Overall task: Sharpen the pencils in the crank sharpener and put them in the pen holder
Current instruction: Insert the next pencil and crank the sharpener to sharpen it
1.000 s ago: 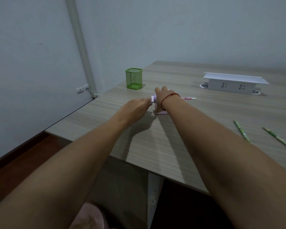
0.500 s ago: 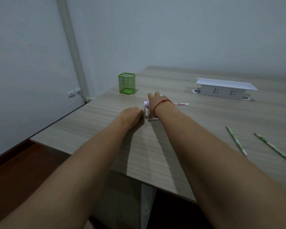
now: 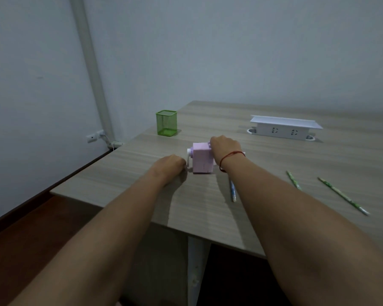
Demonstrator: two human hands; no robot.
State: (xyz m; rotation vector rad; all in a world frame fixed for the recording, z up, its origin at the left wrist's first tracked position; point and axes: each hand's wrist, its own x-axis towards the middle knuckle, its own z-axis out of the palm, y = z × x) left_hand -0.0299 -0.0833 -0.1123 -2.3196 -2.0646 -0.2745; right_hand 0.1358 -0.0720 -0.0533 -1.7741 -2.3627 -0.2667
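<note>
A lilac crank sharpener (image 3: 202, 160) stands on the wooden table (image 3: 208, 208), a little in from its left edge. My left hand (image 3: 171, 165) is closed around the white crank handle (image 3: 188, 159) on the sharpener's left side. My right hand (image 3: 224, 149), with a red string at the wrist, grips the sharpener's top right side. A short pale pencil end (image 3: 243, 153) pokes out beyond that wrist. A blue pencil (image 3: 233, 192) lies partly under my right forearm. Two green pencils (image 3: 293, 180) (image 3: 343, 196) lie further right. The green mesh pen holder (image 3: 166, 123) stands empty at the back left.
A white power strip housing (image 3: 283, 128) sits at the back right of the table. The table's left edge runs close to the sharpener, with dark red floor (image 3: 31, 228) below. A wall socket (image 3: 94, 136) and a white pipe (image 3: 91, 62) are on the left wall.
My left hand has dropped lower and now holds the crank by the table surface. The sharpener body shows between my hands. Less of the pencil sticks out past my right wrist.
</note>
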